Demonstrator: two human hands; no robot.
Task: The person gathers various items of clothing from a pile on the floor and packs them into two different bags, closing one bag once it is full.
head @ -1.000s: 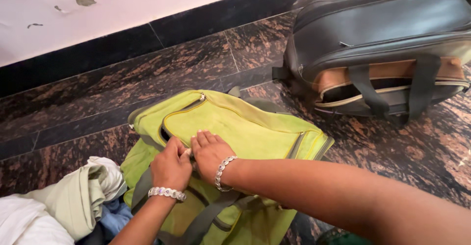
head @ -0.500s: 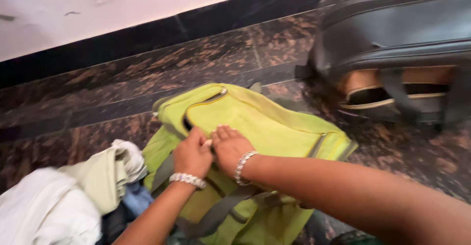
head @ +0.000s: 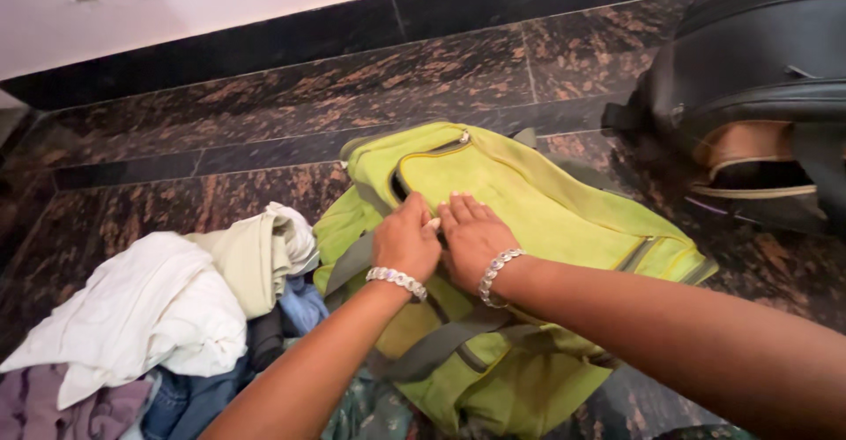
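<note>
Head view — left hand (head: pixel 405 244) and right hand (head: pixel 471 239), fingers curled, press the green bag (head: pixel 538 220) — contents hidden.

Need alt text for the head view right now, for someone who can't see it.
Both hands, left hand and right hand, press side by side on a lime-green bag lying on a dark stone floor. A pile of clothes lies to its left, a black bag behind right.

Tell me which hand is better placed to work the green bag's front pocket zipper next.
Probably the left hand: its fingertips sit at the pocket zipper of the green bag, while the right hand lies flat beside it, pressing the fabric.
</note>
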